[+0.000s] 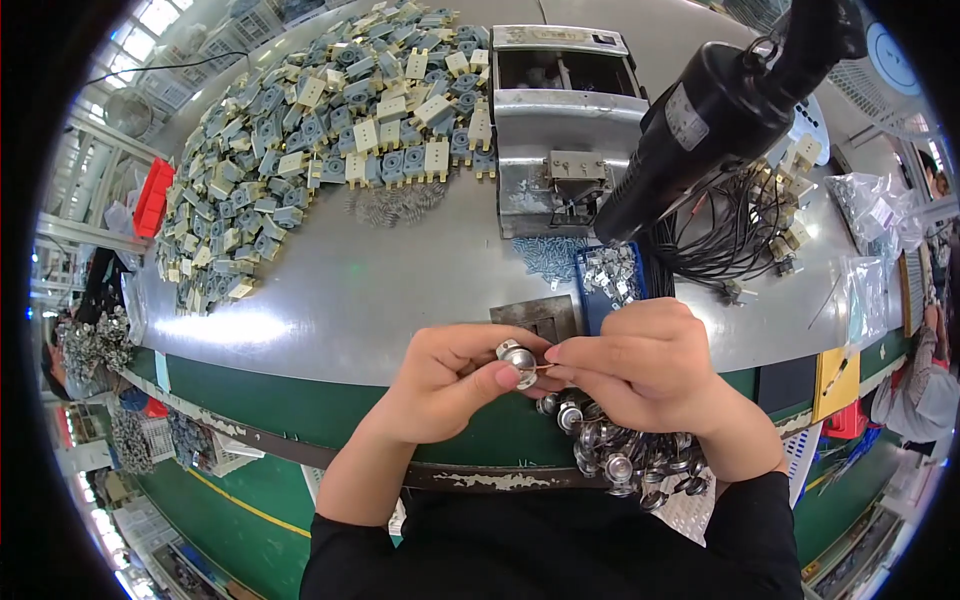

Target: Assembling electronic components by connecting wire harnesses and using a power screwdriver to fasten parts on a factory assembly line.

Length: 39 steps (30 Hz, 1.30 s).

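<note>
Between the thumb and fingers of my left hand [445, 380] sits a small round silver metal cup-shaped part [518, 362]. My right hand [640, 365] is closed in a pinch on a thin copper-coloured wire [543, 367] that runs to the metal part. The fingertips of both hands nearly meet. Below my right hand hangs a bunch of similar round metal parts [618, 467] at the bench edge, with dark leads among them. Just beyond my hands lies a flat metal fixture block [540, 315], partly covered by my fingers.
A large heap of grey and cream switch-like parts [350, 110] covers the far left. Loose springs [395, 205] lie before it. A metal machine [570, 120], a black cylindrical tool [690, 130], small screws [548, 258], a blue tray [612, 275] and black cables [715, 235] stand beyond my hands.
</note>
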Available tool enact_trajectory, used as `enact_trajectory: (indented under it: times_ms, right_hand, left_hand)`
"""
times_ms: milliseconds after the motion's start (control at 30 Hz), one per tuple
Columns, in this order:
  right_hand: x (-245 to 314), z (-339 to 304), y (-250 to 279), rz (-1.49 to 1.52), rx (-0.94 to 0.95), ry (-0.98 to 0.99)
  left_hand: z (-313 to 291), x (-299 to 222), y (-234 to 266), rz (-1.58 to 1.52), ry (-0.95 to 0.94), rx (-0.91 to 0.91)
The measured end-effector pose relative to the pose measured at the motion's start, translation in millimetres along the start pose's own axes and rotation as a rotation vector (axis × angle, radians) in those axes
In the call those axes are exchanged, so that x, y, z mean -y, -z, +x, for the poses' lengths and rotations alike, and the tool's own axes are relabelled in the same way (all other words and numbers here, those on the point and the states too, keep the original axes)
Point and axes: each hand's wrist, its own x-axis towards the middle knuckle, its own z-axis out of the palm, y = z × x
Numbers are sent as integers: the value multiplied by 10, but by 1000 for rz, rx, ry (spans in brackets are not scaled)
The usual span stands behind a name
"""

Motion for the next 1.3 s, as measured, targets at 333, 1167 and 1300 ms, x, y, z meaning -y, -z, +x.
enact_trajectory:
  times_ms: [333, 1167, 1300]
  right_hand:
    - [57, 36, 108, 341, 7, -278]
    - [119, 36, -41, -29, 14, 102]
    - [5, -89, -102, -213, -105, 265]
  left_hand:
    - [39, -4, -21, -167, -125, 201]
    - [138, 165, 150, 325, -612, 66]
    - [123, 229, -17, 610, -705, -226]
